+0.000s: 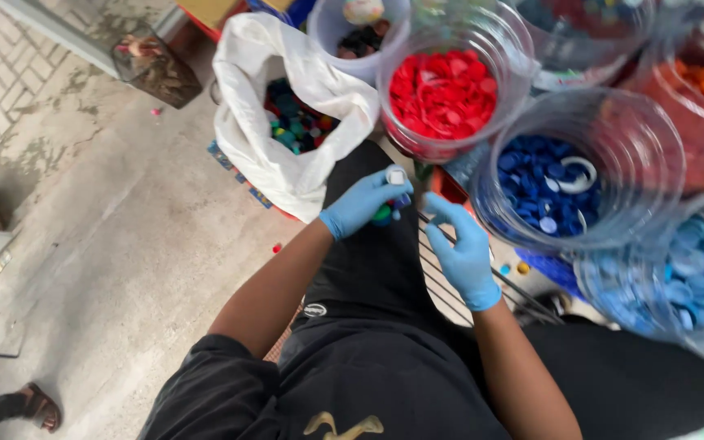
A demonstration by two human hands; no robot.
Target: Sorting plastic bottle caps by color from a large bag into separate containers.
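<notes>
Black trousers (385,350) fill the near view; above them my left hand (360,204), blue-gloved, is closed round a few bottle caps (393,195), a white one on top. My right hand (462,253) hovers beside it, fingers loosely bent and empty as far as I see. Judging by the white bag (266,155) left of the hands, with mixed caps inside, much sorting remains. Beyond the hands, one clear tub (446,90) holds red caps, another (564,175) to its right blue.
</notes>
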